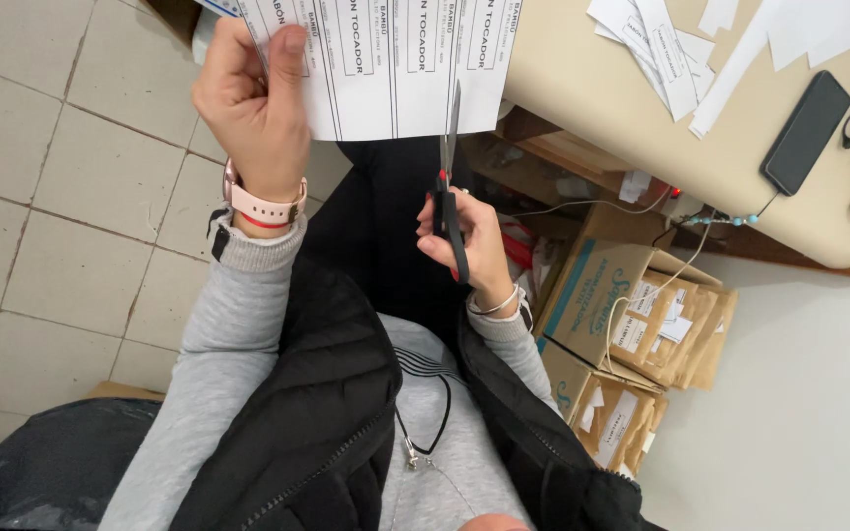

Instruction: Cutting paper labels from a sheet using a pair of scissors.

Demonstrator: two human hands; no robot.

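1. A printed sheet (395, 69) is being cut into strips; the scissors (450, 187) are set at its lower edge, on a printed line between two labels, so the step in hand is judged to be a lengthwise cut.
2. The sheet is held up in the air, in front of the body and just beside the bench (641, 128), where cut slips (661, 49) already lie.
3. The left hand (253, 98) is closed on the sheet's left edge, thumb pressed on the front, wrist raised.
4. The right hand (464, 236) is gripped through the scissor handles, blades pointing up.
5. The next move is judged to call for a straight run along the line, with the sheet kept taut.
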